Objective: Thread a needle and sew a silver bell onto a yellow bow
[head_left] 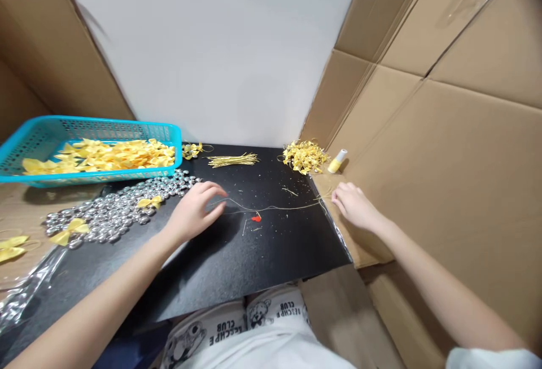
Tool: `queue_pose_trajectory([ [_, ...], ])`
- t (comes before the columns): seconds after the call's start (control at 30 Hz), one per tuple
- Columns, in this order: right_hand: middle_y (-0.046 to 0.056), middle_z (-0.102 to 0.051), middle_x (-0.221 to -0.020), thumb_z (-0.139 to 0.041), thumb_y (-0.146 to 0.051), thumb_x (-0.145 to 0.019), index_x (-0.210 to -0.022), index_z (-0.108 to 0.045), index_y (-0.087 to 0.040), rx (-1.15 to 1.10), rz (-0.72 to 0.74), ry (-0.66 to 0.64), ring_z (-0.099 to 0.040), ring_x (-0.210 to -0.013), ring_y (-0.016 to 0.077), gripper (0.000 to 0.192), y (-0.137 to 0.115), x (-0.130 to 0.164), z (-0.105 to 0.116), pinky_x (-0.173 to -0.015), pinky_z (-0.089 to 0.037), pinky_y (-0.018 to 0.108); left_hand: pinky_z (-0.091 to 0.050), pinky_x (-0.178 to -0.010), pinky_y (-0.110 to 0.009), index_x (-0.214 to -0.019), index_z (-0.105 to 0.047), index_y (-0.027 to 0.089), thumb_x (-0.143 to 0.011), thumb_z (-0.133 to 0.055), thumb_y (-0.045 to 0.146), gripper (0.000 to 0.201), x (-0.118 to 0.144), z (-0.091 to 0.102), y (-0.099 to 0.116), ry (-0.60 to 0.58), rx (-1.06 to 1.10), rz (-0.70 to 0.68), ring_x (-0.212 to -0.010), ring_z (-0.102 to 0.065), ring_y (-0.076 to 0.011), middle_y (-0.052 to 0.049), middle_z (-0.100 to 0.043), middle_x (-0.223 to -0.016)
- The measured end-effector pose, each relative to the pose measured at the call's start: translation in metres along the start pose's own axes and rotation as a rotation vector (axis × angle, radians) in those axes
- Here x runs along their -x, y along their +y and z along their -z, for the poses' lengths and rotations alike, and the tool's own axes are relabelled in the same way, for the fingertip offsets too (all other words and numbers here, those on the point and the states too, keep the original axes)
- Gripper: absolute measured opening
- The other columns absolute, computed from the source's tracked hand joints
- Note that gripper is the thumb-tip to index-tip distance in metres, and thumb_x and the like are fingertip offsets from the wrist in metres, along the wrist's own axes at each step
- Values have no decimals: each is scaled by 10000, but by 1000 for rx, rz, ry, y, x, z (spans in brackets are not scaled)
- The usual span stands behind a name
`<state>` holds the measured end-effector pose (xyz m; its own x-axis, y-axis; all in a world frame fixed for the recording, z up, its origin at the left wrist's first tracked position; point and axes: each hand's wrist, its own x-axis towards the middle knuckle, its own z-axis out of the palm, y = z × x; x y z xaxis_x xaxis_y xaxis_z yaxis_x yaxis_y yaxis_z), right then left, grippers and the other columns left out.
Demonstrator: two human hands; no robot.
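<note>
Right hand (pixel 354 205) pinches end of gold string (pixel 271 208) at black mat (pixel 237 262) edge — left hand (pixel 195 211), fingers loosely curled, rests on other end. String's long axis runs left-right between 2 hands; red bit (pixel 256 218) just below midpoint.

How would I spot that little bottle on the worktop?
Find the black tabletop and follow its far right corner to the cardboard wall. The small bottle lies tipped there, beside a loose yellow ribbon heap. It alone is solid: yellow body, white cap.
</note>
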<state>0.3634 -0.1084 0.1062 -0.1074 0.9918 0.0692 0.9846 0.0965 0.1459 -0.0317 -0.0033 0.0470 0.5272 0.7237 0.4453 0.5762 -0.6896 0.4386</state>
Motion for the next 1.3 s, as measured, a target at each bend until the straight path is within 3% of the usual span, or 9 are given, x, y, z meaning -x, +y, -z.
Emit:
queue_pose_trajectory([
  [0.17, 108, -588, -921, -455, -228, -958, -868, -595, -174, 27, 149, 192, -500, -878, 262, 175, -14, -14, 60, -767, -390, 373, -465, -994, -427, -1143, -600, 213, -888, -554, 363, 300, -72, -14, 95, -57, 397, -89, -1140, -589, -240, -99, -645, -1221],
  [0.33, 107, -584, -920, -436, -250, -970, -889, -586, -182, 22, 264, 332, -479, -897, 266, 184, -42, -27, 81, -788, -392, 381, -524, -741, -303, -913, -594, 146, -930, -482, 390, 269, -119, -39, 143, -367, 940, -38, -757, -633, -154, -55, -643, -786],
  [0.47, 106, -580, -914, -439, -231, -963, -876, -580, -184, -63, 320, 357, -476, -897, 271, 173, -63, -36, 77, -787, -390, 390, -337, -503, -223, -754, -488, 178, -926, -459, 430, 307, -110, -39, 133, -247, 907, 55, -503, -364, -85, 62, -381, -557],
  [0.7, 59, -584, -883, -515, -223, -933, -842, -575, -203, -567, 254, 522, -521, -879, 226, 110, -98, -55, 27, -820, -416, 365, -302, -522, -237, -735, -551, 165, -888, -495, 405, 290, -85, 3, 85, -65, 603, 164, -556, -374, -87, 43, -432, -613],
  [0.87, 42, -632, -946, -698, -252, -829, -797, -642, -208, -647, 223, 73, -557, -928, 225, 78, -130, -54, -37, -839, -414, 384, -245, -456, -239, -732, -516, 190, -885, -539, 365, 233, -75, 85, 24, 407, 477, 484, -443, -304, -65, 86, -342, -493],
  [0.93, 41, -639, -968, -714, -263, -824, -839, -660, -208, -667, 213, -4, -561, -943, 221, 78, -141, -55, -53, -846, -411, 387, -225, -462, -244, -737, -514, 193, -910, -526, 379, 255, -68, 116, 10, 703, 435, 409, -422, -281, -52, 95, -339, -466],
  [1.0, 45, -643, -980, -721, -270, -822, -873, -668, -206, -675, 203, -30, -562, -960, 224, 97, -148, -59, -61, -850, -409, 388, -232, -481, -255, -758, -539, 191, -923, -540, 399, 265, -59, 133, 9, 792, 370, 278, -431, -298, -46, 95, -357, -476],
  [1.1, 50, -645, -997, -737, -276, -808, -884, -668, -204, -659, 192, -69, -563, -978, 231, 126, -152, -66, -64, -851, -405, 390, -271, -523, -265, -857, -563, 222, -948, -517, 434, 235, -44, 121, 20, 665, 327, 299, -497, -381, -62, 76, -441, -566],
  [1.3, 40, -656, -984, -734, -262, -812, -837, -655, -201, -645, 187, -155, -570, -979, 230, 103, -152, -72, -62, -857, -394, 395, -251, -473, -236, -907, -497, 218, -893, -537, 458, 244, -16, 28, 25, 219, 629, 462, -475, -290, -95, 79, -339, -565],
])
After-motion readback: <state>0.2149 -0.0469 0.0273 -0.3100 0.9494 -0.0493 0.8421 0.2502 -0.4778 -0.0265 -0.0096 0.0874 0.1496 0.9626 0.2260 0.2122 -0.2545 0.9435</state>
